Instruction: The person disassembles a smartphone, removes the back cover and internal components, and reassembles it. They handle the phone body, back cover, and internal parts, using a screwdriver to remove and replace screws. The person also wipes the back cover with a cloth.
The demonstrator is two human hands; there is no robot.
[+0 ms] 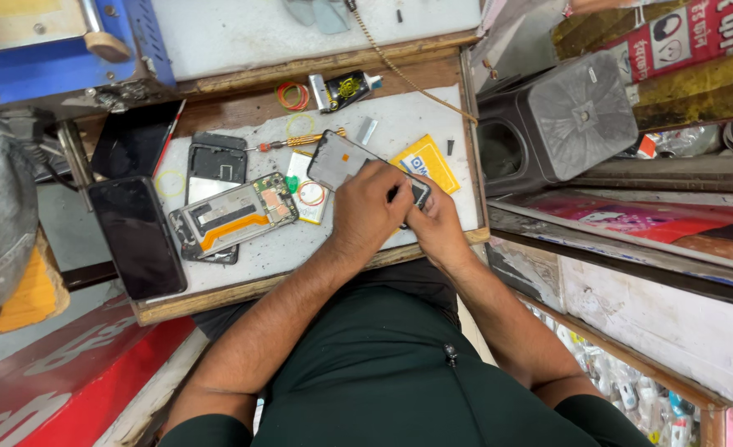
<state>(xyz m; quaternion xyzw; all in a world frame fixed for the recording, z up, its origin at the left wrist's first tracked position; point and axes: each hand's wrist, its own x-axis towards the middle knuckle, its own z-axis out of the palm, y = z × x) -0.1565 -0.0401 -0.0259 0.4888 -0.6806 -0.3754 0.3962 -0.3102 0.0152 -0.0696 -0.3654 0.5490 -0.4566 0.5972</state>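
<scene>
Left hand (pixel 372 207) — right hand (pixel 434 222) | grip phone screen (pixel 341 159) | near end hidden

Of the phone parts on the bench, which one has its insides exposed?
The opened phone body left of both hands, showing an orange strip and circuit board. The black-screened phone at the bench's left edge is closed.

bench: small wooden workbench (pixel 242 108) with a white mat (pixel 259 257)
phones: open phone (pixel 234 213), black phone (pixel 137 236), back cover (pixel 216 161)
small things: screwdriver (pixel 296 142), rubber bands (pixel 293 95), yellow card (pixel 426 161)
</scene>
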